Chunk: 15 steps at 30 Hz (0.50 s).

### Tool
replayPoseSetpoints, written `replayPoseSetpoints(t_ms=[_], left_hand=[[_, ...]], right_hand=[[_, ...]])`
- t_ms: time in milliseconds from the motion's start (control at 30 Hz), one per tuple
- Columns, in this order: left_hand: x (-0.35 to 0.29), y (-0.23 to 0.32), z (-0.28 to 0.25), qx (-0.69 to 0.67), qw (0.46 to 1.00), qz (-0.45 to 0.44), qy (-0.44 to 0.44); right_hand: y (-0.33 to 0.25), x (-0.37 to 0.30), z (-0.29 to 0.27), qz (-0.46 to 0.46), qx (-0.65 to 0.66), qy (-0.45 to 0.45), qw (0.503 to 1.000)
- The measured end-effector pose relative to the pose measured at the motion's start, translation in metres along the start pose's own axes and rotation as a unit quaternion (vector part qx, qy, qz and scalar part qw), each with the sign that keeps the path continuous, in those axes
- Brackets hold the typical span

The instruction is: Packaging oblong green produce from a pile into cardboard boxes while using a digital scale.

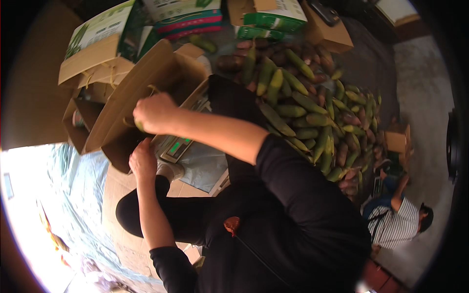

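An open cardboard box (115, 115) stands tilted on a digital scale (175, 149) with a lit green display. My right hand (159, 113) is closed over the box opening, around what looks like a green radish (139, 126); most of it is hidden by the fingers. My left hand (142, 161) is beside the near edge of the box, below the right one. Its fingers are curled, and what they grip, if anything, is hidden. To the right lies a big heap of green radishes (305, 103), with darker reddish ones among them.
Green-and-white cartons (100, 36) stand at the far left, with more cartons (276, 17) at the far middle. A phone (324, 12) rests on a brown box (327, 31). Another person in a striped shirt (398, 222) is at the right. Blue plastic sheeting (83, 195) lies at the left.
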<state>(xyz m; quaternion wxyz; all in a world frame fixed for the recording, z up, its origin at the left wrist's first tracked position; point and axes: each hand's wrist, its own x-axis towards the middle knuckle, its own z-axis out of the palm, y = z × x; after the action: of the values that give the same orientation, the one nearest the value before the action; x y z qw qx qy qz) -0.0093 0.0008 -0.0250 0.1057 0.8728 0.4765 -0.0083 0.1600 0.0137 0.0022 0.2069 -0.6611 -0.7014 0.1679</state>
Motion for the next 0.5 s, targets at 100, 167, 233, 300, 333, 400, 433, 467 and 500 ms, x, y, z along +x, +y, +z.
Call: replayPoseSetpoints(t_ms=[100,167,233,300,333,400,433,467,500], left_hand=[[-0.001,-0.001,0.003,-0.018,1.000,0.006,0.001],[-0.005,0.000,-0.001,-0.018,1.000,-0.017,0.001],[-0.005,-0.005,-0.001,-0.010,0.999,-0.037,-0.016],[-0.004,-0.005,-0.003,-0.014,0.999,-0.039,-0.029],[-0.003,-0.003,-0.001,-0.016,0.999,-0.031,-0.034],[-0.002,0.001,-0.001,-0.024,0.999,-0.029,-0.023],[-0.002,0.001,0.000,-0.023,0.999,-0.028,-0.027],[0.000,0.002,0.001,-0.025,0.999,-0.028,-0.022],[-0.001,0.000,0.000,-0.024,0.999,-0.033,-0.015]], right_hand=[[0.008,-0.008,0.032,0.053,-0.011,-0.010,0.999],[0.009,-0.017,0.022,0.079,-0.020,-0.005,0.997],[0.010,-0.032,0.001,0.026,0.050,0.048,0.997],[0.025,-0.051,-0.031,-0.005,0.117,0.100,0.988],[0.035,-0.065,-0.054,0.011,0.138,0.110,0.984],[0.069,-0.096,-0.080,0.025,0.135,0.196,0.971],[0.086,-0.111,-0.091,0.052,0.114,0.218,0.968],[0.110,-0.128,-0.097,0.065,0.079,0.250,0.963],[0.134,-0.146,-0.096,0.123,0.077,0.247,0.958]])
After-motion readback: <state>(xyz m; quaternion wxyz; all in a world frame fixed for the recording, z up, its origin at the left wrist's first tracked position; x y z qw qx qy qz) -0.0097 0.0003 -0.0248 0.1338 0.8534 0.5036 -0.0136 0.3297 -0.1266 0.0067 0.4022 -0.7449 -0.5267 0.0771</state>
